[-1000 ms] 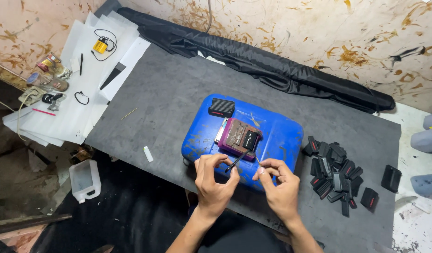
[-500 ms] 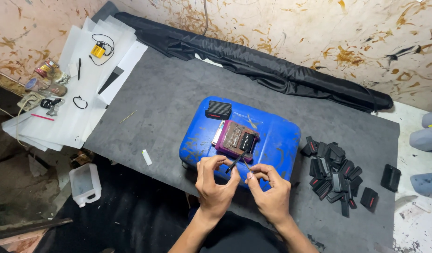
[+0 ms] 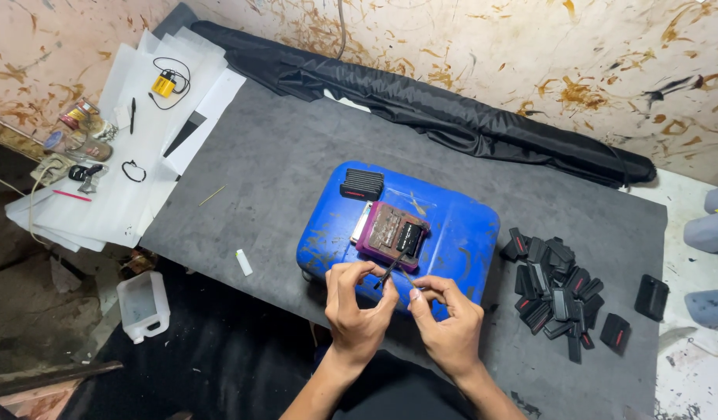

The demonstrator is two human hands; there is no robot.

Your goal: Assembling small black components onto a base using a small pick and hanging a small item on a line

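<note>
Over blue canister (image 3: 460,233), 2 hands (image 3: 406,307) pinching thin tool (image 3: 392,270)

Single head camera only, no second view sharing scene. You are looking steeply down from above grey mat (image 3: 281,171), facing stained wall (image 3: 491,47), sitting fairly near your hands at bottom edge.

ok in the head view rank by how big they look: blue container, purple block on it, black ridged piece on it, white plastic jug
1. blue container
2. white plastic jug
3. purple block
4. black ridged piece
The jug stands lower, beyond the mat's edge, so its rank against the purple block is unsure.
</note>
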